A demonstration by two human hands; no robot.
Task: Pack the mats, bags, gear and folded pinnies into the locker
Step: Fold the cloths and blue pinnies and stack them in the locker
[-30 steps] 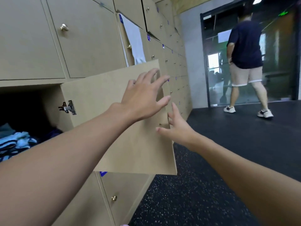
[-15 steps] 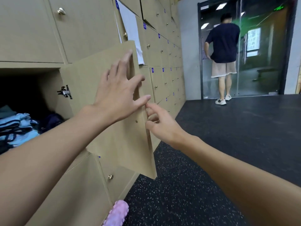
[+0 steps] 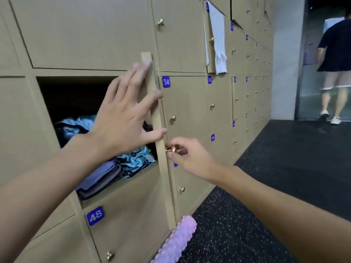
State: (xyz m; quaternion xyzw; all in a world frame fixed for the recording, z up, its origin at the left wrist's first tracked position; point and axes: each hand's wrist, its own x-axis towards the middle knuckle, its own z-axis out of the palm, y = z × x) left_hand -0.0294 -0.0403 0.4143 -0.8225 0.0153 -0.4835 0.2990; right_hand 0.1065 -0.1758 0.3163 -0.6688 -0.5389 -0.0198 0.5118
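The locker [image 3: 57,92] door [image 3: 166,190] stands nearly edge-on, its long axis upright and its free edge pointing out into the room. The left hand [image 3: 121,120] is spread wide and flat against it, with its fingers [image 3: 141,71] over the edge. The right hand [image 3: 191,158] pinches the brass knob [image 3: 171,149]. If the door swings shut, those left fingertips could get nipped. The blue pinnies [image 3: 134,160] bulge at the opening's near lip and might jam it. The pink roller [image 3: 176,242] lies on the floor outside, long axis along the locker base.
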